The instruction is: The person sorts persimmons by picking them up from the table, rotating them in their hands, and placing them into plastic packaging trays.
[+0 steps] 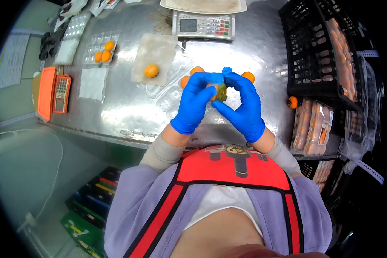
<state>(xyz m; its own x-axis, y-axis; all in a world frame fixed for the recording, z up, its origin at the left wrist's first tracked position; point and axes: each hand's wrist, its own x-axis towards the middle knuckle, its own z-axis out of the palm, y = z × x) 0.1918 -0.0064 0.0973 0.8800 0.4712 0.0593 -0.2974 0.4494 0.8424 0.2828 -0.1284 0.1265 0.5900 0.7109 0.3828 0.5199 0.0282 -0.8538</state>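
Note:
Blue gloves cover both of my hands. Fingers and thumb of my left hand point(192, 102) are closed around an orange persimmon point(219, 91), whose green leafy top faces right. My right hand point(247, 107) curls about the leafy side, its thumb at the fruit's lower edge and its fingertips above. Part of the fruit is hidden by the gloves. Behind my left hand, persimmons point(197, 70) sit in a clear plastic tray point(170, 99). Another persimmon point(247, 77) lies just beyond my right hand.
A scale point(204, 26) stands at the back of the metal table point(124, 101). One persimmon point(151, 71) rests on a pale sheet point(144, 51); a clear tray point(92, 47) holds more. At left is an orange-cased calculator point(62, 93). A black crate point(307, 56) and filled packs point(317, 129) stand right.

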